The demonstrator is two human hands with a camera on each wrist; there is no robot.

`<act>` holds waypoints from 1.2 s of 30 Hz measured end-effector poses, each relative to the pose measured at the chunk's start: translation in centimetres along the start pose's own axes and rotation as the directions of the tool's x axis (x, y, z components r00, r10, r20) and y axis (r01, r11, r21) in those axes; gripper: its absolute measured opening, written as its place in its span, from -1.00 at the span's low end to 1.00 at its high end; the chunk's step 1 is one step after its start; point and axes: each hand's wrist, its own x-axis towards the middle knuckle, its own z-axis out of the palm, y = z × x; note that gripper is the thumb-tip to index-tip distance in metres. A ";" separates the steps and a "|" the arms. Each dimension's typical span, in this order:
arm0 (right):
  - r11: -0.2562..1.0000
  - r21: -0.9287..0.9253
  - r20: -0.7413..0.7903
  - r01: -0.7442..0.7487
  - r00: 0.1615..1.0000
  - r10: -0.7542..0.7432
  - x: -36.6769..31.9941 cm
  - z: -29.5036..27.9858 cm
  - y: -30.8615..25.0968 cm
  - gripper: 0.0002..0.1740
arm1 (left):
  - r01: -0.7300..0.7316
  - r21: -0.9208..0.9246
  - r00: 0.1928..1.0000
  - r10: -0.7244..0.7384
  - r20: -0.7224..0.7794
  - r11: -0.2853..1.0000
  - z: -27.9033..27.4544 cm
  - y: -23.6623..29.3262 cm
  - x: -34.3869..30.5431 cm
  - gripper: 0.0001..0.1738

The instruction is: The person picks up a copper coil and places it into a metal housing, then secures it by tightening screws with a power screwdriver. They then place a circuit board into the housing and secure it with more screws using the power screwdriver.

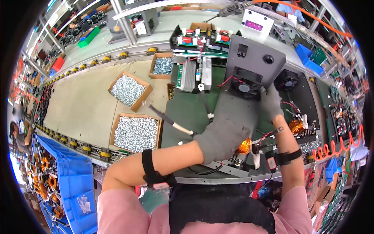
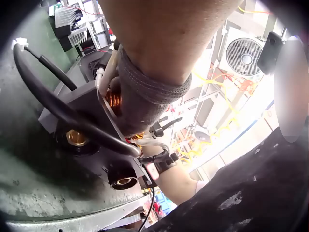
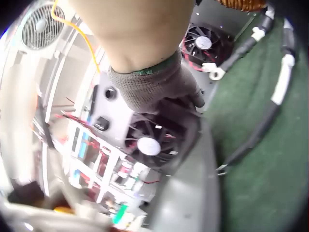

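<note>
Chassis (image 1: 233,110) is resting on the green bench (image 1: 182,111). I am gripping its panel (image 1: 255,54) beside the fan (image 1: 246,87), right hand (image 1: 271,104) curled. My left hand (image 1: 221,142) is lying by the coil (image 1: 244,146), fingers hidden, grip unclear.

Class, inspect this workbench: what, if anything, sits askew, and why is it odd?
Left of the fan panel, one cardboard box of silvery parts sits at an angle, while the nearer box sits almost straight.

In the head view, the gloves (image 1: 221,142) are matt, coarse knitted cloth; the panel (image 1: 255,58) toward one o'clock, smooth matt metal; the bin (image 1: 78,177) at eight, smooth plastic; the coil (image 1: 244,146) at four, glossy coppery wire.
</note>
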 end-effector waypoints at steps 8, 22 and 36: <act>0.741 -0.567 -0.015 0.359 0.896 -0.445 -0.5 -9.8 -8.9 -0.65 | -0.230 -0.294 0.962 0.172 -0.213 0.928 -1.2 -4.4 -0.4 -0.32; 0.806 -0.206 -0.114 0.555 0.804 -0.583 -0.8 -8.2 -5.0 -0.60 | 0.051 -0.148 0.994 -0.065 -0.092 0.988 -0.1 -10.9 -4.1 -0.45; 0.836 -0.048 0.002 0.547 0.837 -0.547 -19.2 -7.6 1.1 -0.67 | 0.656 0.012 0.753 -0.654 -0.066 0.754 7.9 -15.7 -22.8 -0.64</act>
